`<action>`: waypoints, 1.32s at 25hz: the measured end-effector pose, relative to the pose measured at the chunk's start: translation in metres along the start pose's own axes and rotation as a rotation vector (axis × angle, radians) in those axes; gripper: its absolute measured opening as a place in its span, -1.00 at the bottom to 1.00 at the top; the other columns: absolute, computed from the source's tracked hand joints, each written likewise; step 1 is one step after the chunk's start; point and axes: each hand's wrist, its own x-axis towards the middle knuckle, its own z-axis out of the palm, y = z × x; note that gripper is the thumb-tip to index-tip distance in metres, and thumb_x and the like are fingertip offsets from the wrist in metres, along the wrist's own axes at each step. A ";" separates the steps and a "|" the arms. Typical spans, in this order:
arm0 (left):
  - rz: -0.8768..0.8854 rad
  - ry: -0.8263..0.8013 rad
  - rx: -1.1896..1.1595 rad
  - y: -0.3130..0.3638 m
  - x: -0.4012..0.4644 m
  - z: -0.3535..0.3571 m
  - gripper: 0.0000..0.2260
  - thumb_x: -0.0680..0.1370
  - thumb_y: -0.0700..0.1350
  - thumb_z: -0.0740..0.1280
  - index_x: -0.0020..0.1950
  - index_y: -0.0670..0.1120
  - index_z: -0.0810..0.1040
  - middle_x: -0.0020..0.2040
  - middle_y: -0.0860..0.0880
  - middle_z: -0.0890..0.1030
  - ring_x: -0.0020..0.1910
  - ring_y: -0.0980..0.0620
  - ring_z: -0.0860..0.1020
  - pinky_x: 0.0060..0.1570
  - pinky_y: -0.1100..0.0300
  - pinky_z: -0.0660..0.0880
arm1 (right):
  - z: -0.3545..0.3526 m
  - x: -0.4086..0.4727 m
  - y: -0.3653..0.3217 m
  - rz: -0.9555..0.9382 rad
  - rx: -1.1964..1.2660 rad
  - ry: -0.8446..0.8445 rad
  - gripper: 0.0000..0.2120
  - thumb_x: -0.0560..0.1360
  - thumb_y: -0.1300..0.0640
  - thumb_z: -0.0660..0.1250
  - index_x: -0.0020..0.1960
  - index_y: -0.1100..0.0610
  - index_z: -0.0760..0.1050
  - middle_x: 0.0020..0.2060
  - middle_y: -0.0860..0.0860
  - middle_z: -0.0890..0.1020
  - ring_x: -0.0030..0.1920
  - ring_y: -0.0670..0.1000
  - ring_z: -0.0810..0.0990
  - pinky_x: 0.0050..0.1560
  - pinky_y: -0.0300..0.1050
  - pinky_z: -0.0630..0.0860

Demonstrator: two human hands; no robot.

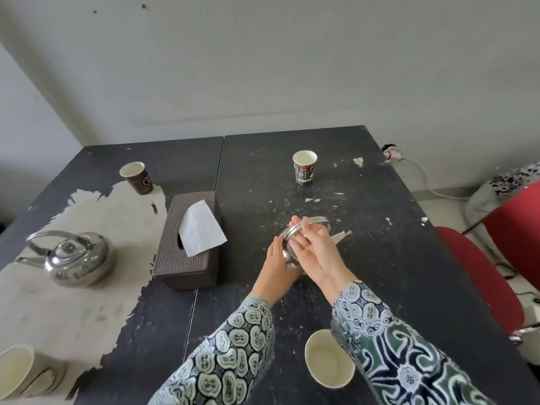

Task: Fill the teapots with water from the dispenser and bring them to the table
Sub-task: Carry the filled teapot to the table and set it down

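Observation:
A steel teapot (76, 260) with its lid on stands at the table's left, handle upright, spout pointing left. A second steel teapot (321, 222) sits at the table's middle, mostly hidden behind my hands; its handle arc shows at the top and its spout (342, 235) sticks out to the right. My left hand (277, 267) cups that teapot's near left side. My right hand (317, 249) lies over its top and front, fingers curled on the handle and rim. Whether its lid is on cannot be seen.
On the dark worn table (380, 273) are a brown tissue box (191, 244), a brown paper cup (137, 177), a coffee cup (304, 167), an empty cup (328, 358) near my right sleeve and stacked cups (20, 372) bottom left. Red chairs (491, 276) stand at the right.

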 end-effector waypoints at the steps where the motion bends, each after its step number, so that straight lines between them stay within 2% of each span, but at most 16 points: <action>1: 0.004 0.012 -0.041 -0.007 0.002 0.002 -0.27 0.42 -0.10 0.43 0.47 -0.10 0.10 0.43 -0.09 0.27 0.38 -0.03 0.33 0.38 0.06 0.31 | -0.003 -0.002 -0.002 0.046 -0.112 -0.047 -0.91 0.54 0.24 0.23 0.03 0.24 0.40 0.19 0.14 0.53 0.26 0.06 0.47 0.32 -0.02 0.37; 2: -0.010 0.014 -0.070 -0.015 0.005 0.004 -0.22 0.39 -0.08 0.47 0.47 -0.06 0.08 0.43 -0.08 0.27 0.33 0.06 0.38 0.34 0.15 0.36 | -0.008 -0.004 -0.004 0.086 -0.299 -0.095 -0.88 0.52 0.21 0.28 0.03 0.22 0.43 0.21 0.13 0.52 0.26 0.04 0.47 0.32 -0.03 0.39; 3: -0.026 0.008 -0.085 -0.021 0.008 0.006 -0.17 0.38 -0.09 0.48 0.49 -0.06 0.04 0.45 -0.05 0.24 0.27 0.18 0.41 0.28 0.34 0.36 | -0.015 -0.003 -0.006 0.093 -0.560 -0.132 -0.83 0.49 0.19 0.31 0.07 0.18 0.46 0.22 0.10 0.52 0.25 0.01 0.48 0.32 -0.05 0.39; 4: -0.040 -0.003 -0.083 -0.025 0.007 0.007 -0.15 0.39 -0.12 0.47 0.50 -0.08 -0.01 0.46 -0.02 0.19 0.23 0.26 0.39 0.19 0.50 0.31 | -0.022 -0.004 -0.008 0.046 -0.874 -0.162 -0.79 0.48 0.18 0.32 0.12 0.12 0.47 0.23 0.05 0.51 0.26 -0.04 0.46 0.32 -0.09 0.38; 5: -0.043 0.007 -0.067 -0.026 0.007 0.009 -0.15 0.41 -0.13 0.46 0.51 -0.09 -0.04 0.48 -0.01 0.15 0.25 0.26 0.36 0.15 0.54 0.24 | -0.032 -0.004 -0.008 -0.061 -1.202 -0.186 -0.74 0.48 0.18 0.31 0.17 0.06 0.46 0.25 -0.01 0.50 0.27 -0.09 0.43 0.31 -0.13 0.35; 7: -0.014 0.060 -0.073 -0.033 0.011 0.014 -0.15 0.40 -0.12 0.46 0.51 -0.06 -0.02 0.51 -0.01 0.14 0.35 0.14 0.31 0.21 0.43 0.24 | -0.052 -0.001 -0.002 -0.446 -1.785 -0.216 -0.62 0.46 0.22 0.32 0.25 0.01 0.41 0.29 -0.10 0.46 0.29 -0.09 0.39 0.30 -0.10 0.35; 9: 0.004 0.063 -0.101 -0.035 0.018 0.015 -0.14 0.37 -0.13 0.48 0.51 -0.01 0.01 0.49 0.00 0.19 0.31 0.13 0.35 0.19 0.38 0.31 | -0.068 0.006 0.001 -0.768 -2.043 -0.210 -0.55 0.40 0.22 0.39 0.24 -0.02 0.42 0.33 -0.08 0.44 0.31 0.02 0.40 0.24 0.07 0.44; 10: 0.009 0.056 -0.104 -0.035 0.022 0.014 -0.14 0.36 -0.14 0.49 0.50 0.02 0.02 0.48 0.01 0.22 0.28 0.13 0.38 0.20 0.34 0.34 | -0.074 0.010 0.000 -0.815 -2.048 -0.197 -0.54 0.39 0.18 0.42 0.24 -0.04 0.42 0.36 -0.03 0.41 0.35 0.07 0.38 0.25 0.12 0.44; 12: 0.009 0.044 -0.089 -0.036 0.032 0.012 -0.13 0.35 -0.15 0.49 0.50 0.06 0.03 0.46 0.03 0.26 0.27 0.12 0.40 0.29 0.19 0.37 | -0.082 0.018 -0.007 -0.726 -2.005 -0.197 -0.52 0.46 0.05 0.35 0.34 -0.12 0.33 0.47 0.02 0.23 0.46 0.08 0.20 0.30 0.09 0.38; 15: 0.021 0.014 -0.041 -0.034 0.048 0.008 -0.14 0.35 -0.11 0.48 0.50 0.06 0.03 0.47 0.04 0.27 0.38 0.06 0.33 0.39 0.03 0.32 | -0.093 0.028 -0.017 -0.581 -2.090 -0.210 -0.43 0.50 -0.06 0.24 0.42 -0.28 0.05 0.52 -0.05 -0.02 0.51 -0.02 0.00 0.16 0.01 0.53; 17: 0.005 -0.012 -0.032 -0.035 0.058 0.006 -0.15 0.33 -0.08 0.48 0.49 0.11 0.05 0.45 0.04 0.32 0.37 0.04 0.36 0.38 -0.01 0.33 | -0.090 0.032 -0.021 -0.537 -2.105 -0.206 -0.39 0.51 -0.03 0.25 0.42 -0.30 0.00 0.52 -0.10 -0.09 0.51 -0.04 -0.04 0.10 0.01 0.55; 20: 0.000 -0.028 -0.022 -0.034 0.072 0.004 -0.16 0.32 -0.06 0.47 0.46 0.15 0.07 0.42 0.02 0.37 0.35 0.03 0.40 0.36 -0.02 0.35 | -0.086 0.041 -0.025 -0.508 -2.066 -0.173 -0.38 0.50 0.05 0.28 0.42 -0.30 0.05 0.52 -0.12 -0.08 0.51 -0.04 -0.03 0.12 0.05 0.53; 24: 0.005 -0.082 0.040 -0.020 0.086 -0.001 -0.17 0.39 -0.18 0.44 0.50 0.06 0.00 0.38 -0.04 0.42 0.28 -0.01 0.45 0.34 0.04 0.35 | -0.082 0.051 -0.030 -0.500 -2.010 -0.130 -0.39 0.50 0.10 0.29 0.41 -0.28 0.11 0.52 -0.10 -0.03 0.51 -0.06 -0.05 0.18 0.10 0.47; 29: -0.007 -0.083 0.282 -0.004 0.076 -0.007 -0.17 0.42 -0.01 0.41 0.50 0.00 -0.07 0.46 -0.05 0.30 0.33 -0.10 0.41 0.30 -0.09 0.37 | -0.071 0.046 -0.030 -0.458 -2.092 -0.107 -0.38 0.52 0.12 0.26 0.43 -0.25 0.05 0.53 -0.05 -0.08 0.52 -0.02 -0.09 0.21 0.14 0.44; 33: -0.026 -0.134 0.422 0.004 0.049 -0.019 -0.30 0.49 0.01 0.32 0.49 -0.05 0.00 0.48 -0.04 0.27 0.40 -0.10 0.34 0.33 -0.06 0.33 | -0.053 0.029 -0.034 -0.341 -2.233 -0.104 -0.32 0.53 0.27 0.20 0.47 -0.17 -0.03 0.52 0.07 -0.15 0.52 0.09 -0.09 0.20 0.11 0.45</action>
